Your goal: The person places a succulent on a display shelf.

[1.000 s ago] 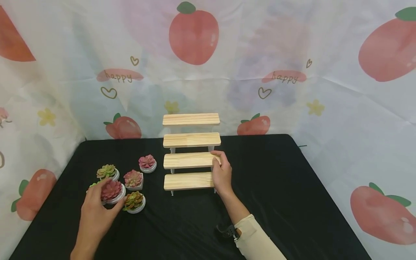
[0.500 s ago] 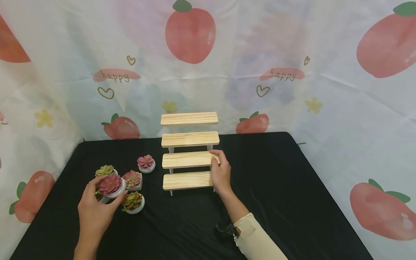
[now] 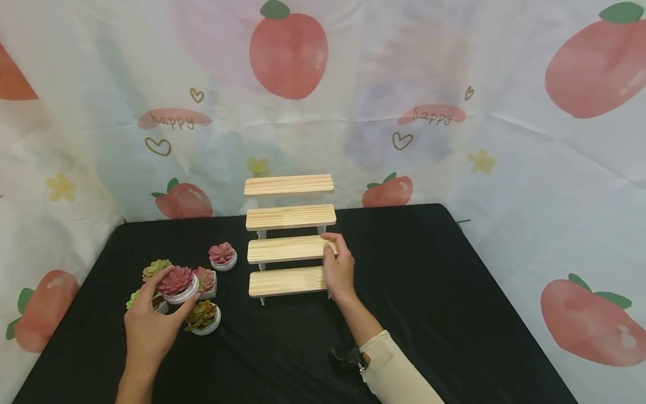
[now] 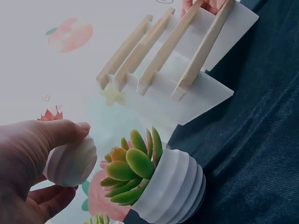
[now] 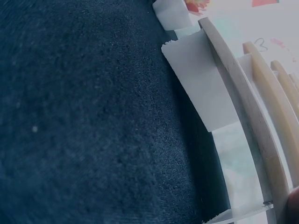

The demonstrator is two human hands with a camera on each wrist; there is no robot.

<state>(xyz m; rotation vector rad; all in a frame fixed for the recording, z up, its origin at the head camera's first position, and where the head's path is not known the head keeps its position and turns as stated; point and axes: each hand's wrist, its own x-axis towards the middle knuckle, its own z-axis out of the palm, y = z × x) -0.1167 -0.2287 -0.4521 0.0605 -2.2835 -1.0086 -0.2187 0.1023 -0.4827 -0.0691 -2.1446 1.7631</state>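
Observation:
My left hand [image 3: 151, 328] grips a potted succulent with dark pink leaves [image 3: 176, 280], thumb and fingers round its ribbed white pot [image 4: 72, 161], raised above its neighbours. My right hand [image 3: 339, 275] holds the right end of a four-step wooden display stand [image 3: 287, 280] at its two lower steps. In the left wrist view, the fingers [image 4: 210, 4] of that hand show at the stand's far end. Close by the left hand, a green-brown succulent [image 4: 135, 165] sits in a ribbed white pot. The right wrist view shows the stand's pale side panel [image 5: 203, 79] and little of the hand.
Around the left hand stand a yellow-green succulent [image 3: 156, 269], a bright green one [image 3: 132, 299], a pale pink one [image 3: 205, 279] and a green-brown one [image 3: 202, 315]. Another pink succulent [image 3: 222, 253] stands nearer the stand. A black cloth [image 3: 429, 314] covers the table, before a printed fabric backdrop [image 3: 353, 67].
My left hand has lifted the dark pink succulent from among the other pots and shifted it slightly right. The right hand keeps its hold on the stand. The head view has turned slightly right.

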